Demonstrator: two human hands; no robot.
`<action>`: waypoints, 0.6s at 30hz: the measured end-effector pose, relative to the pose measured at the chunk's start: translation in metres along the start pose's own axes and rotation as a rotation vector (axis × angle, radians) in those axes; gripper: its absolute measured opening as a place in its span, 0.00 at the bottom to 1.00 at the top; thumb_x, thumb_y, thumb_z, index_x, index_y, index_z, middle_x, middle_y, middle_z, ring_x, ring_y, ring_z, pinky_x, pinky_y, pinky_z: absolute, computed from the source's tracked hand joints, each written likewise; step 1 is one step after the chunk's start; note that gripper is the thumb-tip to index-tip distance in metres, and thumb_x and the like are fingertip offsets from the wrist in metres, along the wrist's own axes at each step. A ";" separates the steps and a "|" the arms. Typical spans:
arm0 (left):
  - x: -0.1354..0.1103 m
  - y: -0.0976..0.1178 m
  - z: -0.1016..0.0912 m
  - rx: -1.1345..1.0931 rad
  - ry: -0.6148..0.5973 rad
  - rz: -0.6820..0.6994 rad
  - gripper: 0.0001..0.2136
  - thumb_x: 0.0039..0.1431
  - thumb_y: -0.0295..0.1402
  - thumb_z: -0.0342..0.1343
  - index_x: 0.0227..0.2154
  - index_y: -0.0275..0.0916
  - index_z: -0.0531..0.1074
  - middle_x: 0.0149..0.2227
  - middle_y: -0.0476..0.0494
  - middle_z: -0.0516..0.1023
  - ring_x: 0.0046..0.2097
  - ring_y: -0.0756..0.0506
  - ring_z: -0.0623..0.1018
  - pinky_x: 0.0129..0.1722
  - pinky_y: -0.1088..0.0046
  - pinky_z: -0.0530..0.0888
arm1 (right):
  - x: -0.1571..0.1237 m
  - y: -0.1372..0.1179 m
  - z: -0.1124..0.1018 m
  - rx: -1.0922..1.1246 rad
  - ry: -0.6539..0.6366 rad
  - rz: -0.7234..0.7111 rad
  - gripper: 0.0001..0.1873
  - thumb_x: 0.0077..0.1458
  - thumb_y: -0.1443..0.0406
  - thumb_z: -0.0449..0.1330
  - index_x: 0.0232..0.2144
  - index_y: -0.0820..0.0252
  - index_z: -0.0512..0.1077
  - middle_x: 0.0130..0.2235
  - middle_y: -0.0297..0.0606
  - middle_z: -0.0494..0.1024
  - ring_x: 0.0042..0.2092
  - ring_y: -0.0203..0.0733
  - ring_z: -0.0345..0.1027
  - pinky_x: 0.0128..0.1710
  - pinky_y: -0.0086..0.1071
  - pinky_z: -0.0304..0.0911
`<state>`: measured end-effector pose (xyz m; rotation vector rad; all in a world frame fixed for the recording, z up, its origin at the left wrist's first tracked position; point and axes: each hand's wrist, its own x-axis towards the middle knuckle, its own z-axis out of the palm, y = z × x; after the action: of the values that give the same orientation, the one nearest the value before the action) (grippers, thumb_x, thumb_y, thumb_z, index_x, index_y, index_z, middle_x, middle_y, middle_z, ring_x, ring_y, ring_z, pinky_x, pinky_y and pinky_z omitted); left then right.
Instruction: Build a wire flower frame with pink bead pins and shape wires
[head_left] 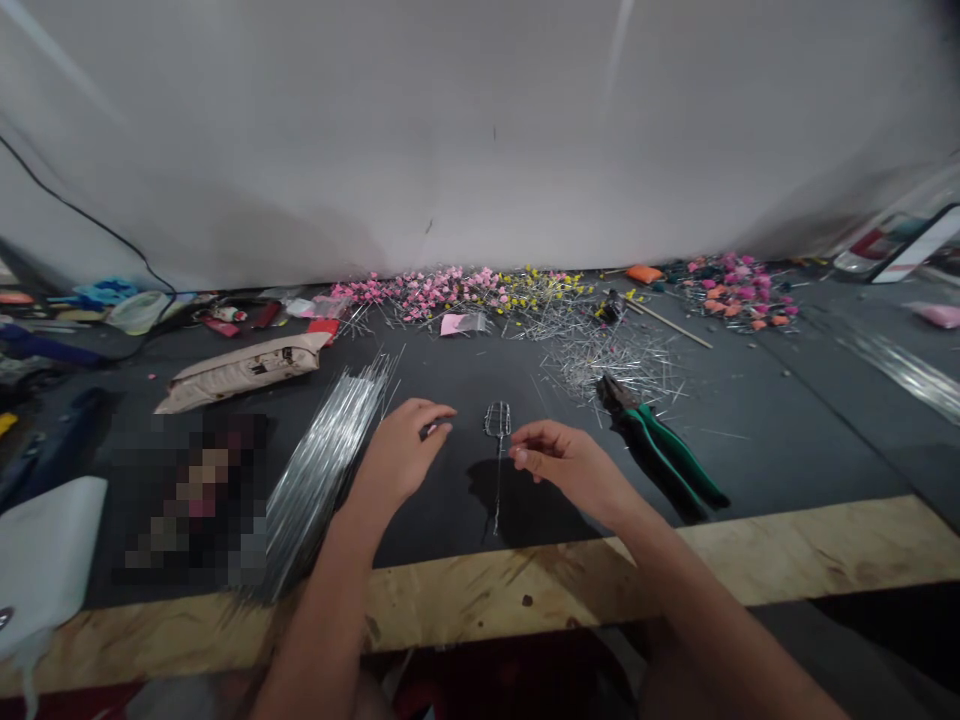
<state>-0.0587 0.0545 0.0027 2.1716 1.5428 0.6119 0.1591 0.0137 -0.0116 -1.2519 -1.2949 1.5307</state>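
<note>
The left hand (401,445) is held just left of the frame's centre, its forearm raised steeply from the bottom edge. The wrist is turned inward, the knuckles are presented upward, and the fingers are pointed to the right, with a narrow gap left between the bent fingertips and the thumb. The right hand (562,462) is brought in from the lower right on a long, slanting forearm; its fingers are curled and aimed left, with thumb and forefinger drawn almost together.

Between the two hands, a small wire frame (499,440) with a twisted stem is seen near the centre of the frame, over the dark tabletop (450,370), its looped end toward the top and its stem toward the bottom. It is placed right beside the right fingertips; whether it is pinched by them cannot be told.

A bundle of straight wires (330,440) is laid to the left of the left hand. Green-handled pliers (646,428) are set to the right of the right hand, their nose pointed to the upper left.
</note>
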 end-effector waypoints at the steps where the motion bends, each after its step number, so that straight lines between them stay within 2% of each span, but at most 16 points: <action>1: -0.001 0.008 0.001 -0.072 -0.052 0.041 0.11 0.57 0.33 0.49 0.41 0.43 0.72 0.42 0.46 0.73 0.43 0.46 0.73 0.44 0.70 0.67 | 0.000 0.001 0.001 0.029 -0.010 0.003 0.11 0.48 0.63 0.59 0.37 0.58 0.68 0.32 0.35 0.75 0.33 0.37 0.68 0.27 0.30 0.60; 4: -0.006 0.029 0.008 -0.221 -0.207 0.136 0.13 0.58 0.33 0.49 0.45 0.47 0.71 0.43 0.48 0.74 0.43 0.48 0.73 0.45 0.71 0.67 | 0.002 0.002 0.004 0.070 -0.034 0.003 0.13 0.50 0.63 0.57 0.39 0.58 0.64 0.31 0.35 0.75 0.33 0.37 0.69 0.27 0.29 0.60; 6: -0.008 0.037 0.013 -0.260 -0.255 0.157 0.12 0.59 0.33 0.49 0.45 0.48 0.71 0.42 0.49 0.74 0.43 0.48 0.73 0.45 0.71 0.66 | 0.002 0.002 0.004 0.064 -0.041 -0.010 0.13 0.51 0.63 0.56 0.40 0.58 0.62 0.29 0.33 0.74 0.31 0.36 0.68 0.26 0.29 0.60; 11: -0.008 0.043 0.023 -0.326 -0.239 0.172 0.12 0.57 0.31 0.52 0.43 0.49 0.72 0.40 0.50 0.75 0.42 0.49 0.73 0.43 0.73 0.66 | 0.002 0.000 0.002 0.017 -0.049 -0.046 0.14 0.51 0.63 0.56 0.41 0.58 0.62 0.27 0.30 0.72 0.25 0.32 0.63 0.24 0.28 0.59; 15: -0.008 0.045 0.024 -0.408 -0.215 0.164 0.08 0.56 0.33 0.53 0.36 0.46 0.76 0.37 0.50 0.77 0.40 0.49 0.74 0.42 0.74 0.67 | 0.005 0.000 0.001 0.033 -0.086 -0.067 0.13 0.51 0.61 0.57 0.39 0.58 0.64 0.25 0.29 0.71 0.26 0.33 0.63 0.25 0.28 0.59; 18: -0.005 0.041 0.024 -0.436 -0.150 0.073 0.08 0.55 0.36 0.53 0.32 0.45 0.77 0.35 0.49 0.78 0.37 0.48 0.75 0.38 0.74 0.69 | 0.010 0.002 -0.001 0.034 -0.016 -0.094 0.11 0.52 0.59 0.57 0.36 0.59 0.66 0.25 0.29 0.69 0.26 0.33 0.64 0.25 0.28 0.61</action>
<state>-0.0152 0.0360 0.0050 1.8976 1.1319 0.7149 0.1582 0.0227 -0.0154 -1.1428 -1.3139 1.4929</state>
